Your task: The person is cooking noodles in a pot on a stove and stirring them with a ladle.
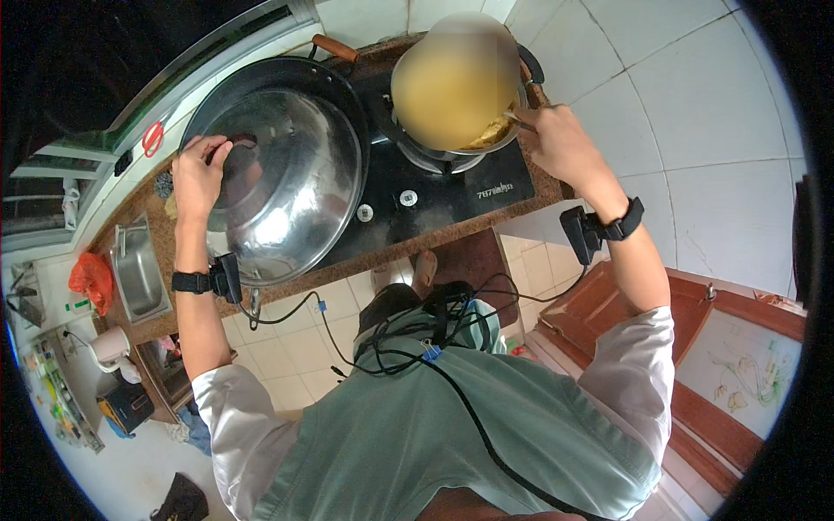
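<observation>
Wok lid [287, 200], large, bright metal, domed: over the wok [287, 73] at the left end of the hob [434, 213], its lower rim close to the front edge of the counter [434, 238]. Left hand [200, 174]: fingers and thumb closed at the dark knob [243, 141]. Hazard: one-point hold on a broad dome; a slack or greasy pinch could let it slide past the front edge, or drip condensation onto the hob.

Pot [486, 148], metal, with a black side handle [531, 65]: near the counter's right end, yellow contents [493, 133], upper part blurred. Right hand [565, 149]: clenched round the handle of a utensil [521, 122] reaching in over the rim. Hazard: a hard push could skid the pot or spill its contents; steam could scald the fingers. Flame: cannot tell.

Cable [391, 356], black, looped across the lap, running to both wrists. Hazard: slack could snag at the front edge and jerk either hand.

Attention: divided between two vessels; a slip at one could likely go unnoticed.
</observation>
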{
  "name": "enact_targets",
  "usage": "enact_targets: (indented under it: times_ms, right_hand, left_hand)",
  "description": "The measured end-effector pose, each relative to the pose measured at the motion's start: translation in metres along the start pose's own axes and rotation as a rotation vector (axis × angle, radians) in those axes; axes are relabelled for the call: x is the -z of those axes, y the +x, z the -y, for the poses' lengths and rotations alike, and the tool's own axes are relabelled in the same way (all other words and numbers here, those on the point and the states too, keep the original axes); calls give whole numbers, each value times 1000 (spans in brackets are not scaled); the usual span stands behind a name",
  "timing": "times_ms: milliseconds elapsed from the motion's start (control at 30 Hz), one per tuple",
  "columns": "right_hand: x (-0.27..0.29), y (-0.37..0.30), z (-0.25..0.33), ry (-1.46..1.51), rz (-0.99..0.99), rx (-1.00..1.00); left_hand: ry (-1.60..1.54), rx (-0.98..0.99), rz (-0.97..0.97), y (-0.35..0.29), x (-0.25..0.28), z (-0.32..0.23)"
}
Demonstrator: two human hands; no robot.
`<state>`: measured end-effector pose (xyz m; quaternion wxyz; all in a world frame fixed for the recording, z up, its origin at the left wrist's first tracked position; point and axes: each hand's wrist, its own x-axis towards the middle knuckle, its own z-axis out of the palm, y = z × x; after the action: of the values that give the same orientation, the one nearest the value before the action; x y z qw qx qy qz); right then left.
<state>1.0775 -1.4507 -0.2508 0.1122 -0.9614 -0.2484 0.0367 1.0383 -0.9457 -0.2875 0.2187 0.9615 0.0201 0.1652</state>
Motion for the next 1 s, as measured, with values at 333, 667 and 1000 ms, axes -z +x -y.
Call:
enact_targets:
  times_ms: [333,667,1000]
  right_hand:
    - [36,-51,-3,-156,-70,-76]
    - [4,0,-5,-297,-171,4]
    - [8,22,-1,-127,-108,-111]
  left_hand:
    - [18,10,34,0,5,-1]
    - [20,0,46,-1,9,-5]
    - [118,-66,-24,-6,4,-10]
